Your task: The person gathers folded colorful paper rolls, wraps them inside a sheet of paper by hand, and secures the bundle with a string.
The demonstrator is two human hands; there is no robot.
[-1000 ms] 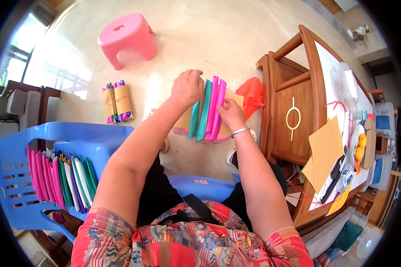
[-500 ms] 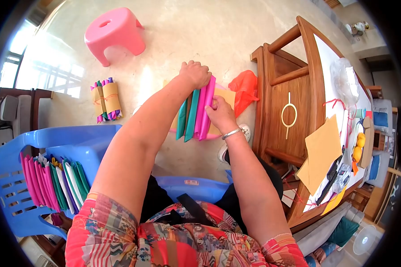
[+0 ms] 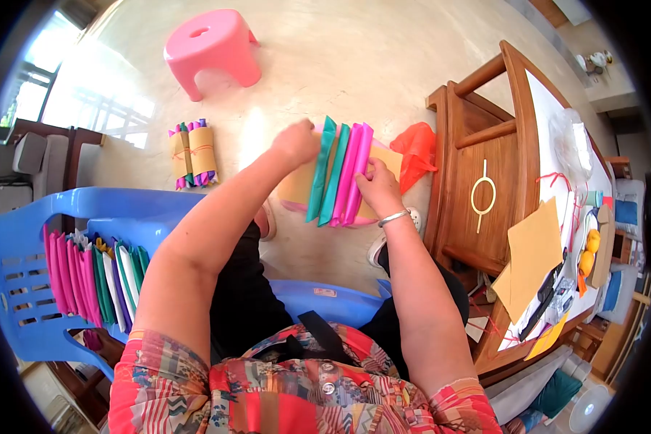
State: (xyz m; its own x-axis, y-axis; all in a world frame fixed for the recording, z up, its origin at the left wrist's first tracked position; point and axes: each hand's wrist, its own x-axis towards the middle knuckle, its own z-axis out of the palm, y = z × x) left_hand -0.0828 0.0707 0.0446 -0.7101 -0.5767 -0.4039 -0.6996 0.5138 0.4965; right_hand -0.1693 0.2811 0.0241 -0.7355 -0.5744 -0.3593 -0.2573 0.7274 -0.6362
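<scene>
Several flat folded strips, teal (image 3: 321,173) and magenta (image 3: 353,177), lie side by side on a sheet of brown paper (image 3: 292,189) between my knees. A pink layer shows under the paper's edges. My right hand (image 3: 380,189), with a silver bangle, grips the outer magenta strip at its right side, thumb on top. At the upper left of the strips is my left hand (image 3: 298,143), close to the paper's edge. Its fingers are curled and partly blurred, so what they hold, if anything, is unclear.
A tied bundle of coloured strips (image 3: 192,155) lies on the floor, below a pink stool (image 3: 213,50). More strips (image 3: 79,282) stand in a blue chair (image 3: 22,267) at left. A red plastic bag (image 3: 416,153) lies beside a wooden table (image 3: 477,195) holding brown paper sheets (image 3: 534,249).
My left hand has come off the top of the strips and moved left, uncovering them. The strips now lie more spread out. My right hand stays at the magenta side.
</scene>
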